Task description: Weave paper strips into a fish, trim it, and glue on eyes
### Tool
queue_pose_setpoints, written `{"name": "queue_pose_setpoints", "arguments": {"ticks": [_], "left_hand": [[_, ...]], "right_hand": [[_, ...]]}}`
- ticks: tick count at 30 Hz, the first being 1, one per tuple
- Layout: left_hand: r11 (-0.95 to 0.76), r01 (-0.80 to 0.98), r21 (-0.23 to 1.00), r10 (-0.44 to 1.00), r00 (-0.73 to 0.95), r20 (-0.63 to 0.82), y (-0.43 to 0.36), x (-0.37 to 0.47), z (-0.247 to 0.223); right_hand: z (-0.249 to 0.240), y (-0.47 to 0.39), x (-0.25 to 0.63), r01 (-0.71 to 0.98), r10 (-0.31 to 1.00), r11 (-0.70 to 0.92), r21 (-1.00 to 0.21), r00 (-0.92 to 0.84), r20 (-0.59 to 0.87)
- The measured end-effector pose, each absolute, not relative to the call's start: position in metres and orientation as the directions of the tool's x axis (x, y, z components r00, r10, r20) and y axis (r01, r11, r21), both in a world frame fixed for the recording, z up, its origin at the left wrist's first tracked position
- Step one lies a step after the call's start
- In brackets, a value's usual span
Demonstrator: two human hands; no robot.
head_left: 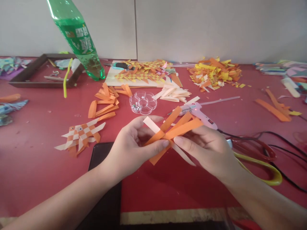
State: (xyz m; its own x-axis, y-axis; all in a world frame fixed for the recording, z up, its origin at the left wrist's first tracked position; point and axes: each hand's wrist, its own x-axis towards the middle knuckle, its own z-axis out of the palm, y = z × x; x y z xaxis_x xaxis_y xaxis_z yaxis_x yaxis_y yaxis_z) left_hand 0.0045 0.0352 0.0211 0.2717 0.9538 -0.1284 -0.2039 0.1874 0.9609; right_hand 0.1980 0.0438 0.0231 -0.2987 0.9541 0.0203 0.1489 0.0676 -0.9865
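Observation:
Between my two hands is a piece of woven paper strips (pixel 169 132), orange with a few cream ones, the strip ends fanning outward. My left hand (pixel 137 140) pinches its left side, thumb on top near the crossing. My right hand (pixel 203 143) grips the right side, thumb pressed on the orange strips. The fingers behind the paper are partly hidden. To the left on the red table (pixel 144 188) lies a woven orange-and-cream paper fish (pixel 82 134) with small eyes. Just behind my right hand rests a pink glue gun (pixel 198 113) with a glue stick in it.
A clear flower-shaped dish (pixel 143 102) holds small beads or eyes. Folded orange strips (pixel 105 100) and cream strips (pixel 174 93) lie around it. A green bottle (pixel 79 41), dark frame (pixel 28 83), scrap pile (pixel 214 73), yellow-handled scissors (pixel 275 177), cables and a black flat object (pixel 105 198) also lie about.

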Motion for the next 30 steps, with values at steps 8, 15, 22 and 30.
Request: {"name": "queue_pose_setpoints", "arguments": {"ticks": [8, 15, 22, 30], "left_hand": [[0.186, -0.169, 0.968, 0.96, 0.244, -0.141, 0.0341, 0.0062, 0.0252], [0.243, -0.242, 0.939, 0.955, 0.231, -0.188, 0.033, 0.0051, 0.0292], [0.258, -0.247, 0.934, 0.962, 0.16, -0.223, 0.034, 0.0045, 0.022], [0.301, -0.255, 0.919, 0.949, 0.171, -0.263, 0.0361, 0.0034, 0.0253]], "right_hand": [[0.0271, 0.046, 0.2015, 0.228, 0.938, 0.082, -0.97, -0.346, -0.003], [0.0269, 0.0444, 0.2023, 0.179, 0.895, -0.057, -0.982, -0.427, -0.129], [0.0297, 0.0434, 0.1981, 0.22, 0.91, -0.036, -0.975, -0.395, -0.122], [0.0226, 0.0458, 0.2032, 0.256, 0.912, 0.03, -0.966, -0.402, -0.078]]}}
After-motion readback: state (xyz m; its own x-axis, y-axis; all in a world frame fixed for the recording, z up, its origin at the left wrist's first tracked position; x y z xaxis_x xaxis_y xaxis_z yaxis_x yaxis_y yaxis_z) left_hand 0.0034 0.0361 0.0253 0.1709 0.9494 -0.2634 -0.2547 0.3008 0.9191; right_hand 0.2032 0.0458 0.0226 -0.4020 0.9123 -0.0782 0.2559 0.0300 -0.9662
